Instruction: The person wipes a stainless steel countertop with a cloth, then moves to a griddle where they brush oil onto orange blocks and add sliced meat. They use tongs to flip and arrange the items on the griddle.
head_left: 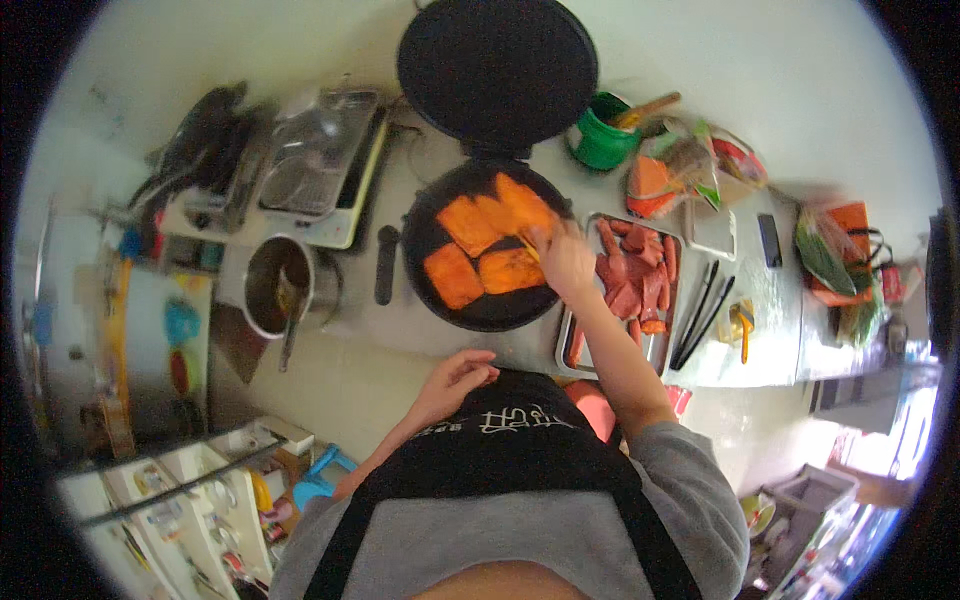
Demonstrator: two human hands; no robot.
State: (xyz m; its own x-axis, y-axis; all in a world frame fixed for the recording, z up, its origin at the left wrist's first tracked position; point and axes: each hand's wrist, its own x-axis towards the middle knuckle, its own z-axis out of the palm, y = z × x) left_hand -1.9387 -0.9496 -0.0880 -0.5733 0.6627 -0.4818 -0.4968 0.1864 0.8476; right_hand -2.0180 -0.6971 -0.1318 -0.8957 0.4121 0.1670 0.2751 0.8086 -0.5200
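Observation:
A round black electric griddle (pixel 502 319) lies before me with its lid (pixel 499 75) raised. Several flat orange slabs of food rest in it, one at the lower left (pixel 454 276) and one with darker marks (pixel 510 271) beside it. My right hand (pixel 568 259) is at the pan's right side, its fingers closed on the near edge of a blurred orange slab (pixel 523 206). Empty and loosely curled, my left hand (pixel 456 382) hovers by the counter edge below the griddle. A metal tray (pixel 564 341) of pink sausages and meat pieces (pixel 637 266) sits under my right forearm.
Left of the griddle are a dark strip-shaped object (pixel 386 264), a metal pot (pixel 259 319) with a ladle, and a cooktop (pixel 360 202). To the right stand a green tub (pixel 604 146) with a wooden-handled tool, bagged food (pixel 675 172), black tongs (pixel 701 315) and a phone (pixel 769 240).

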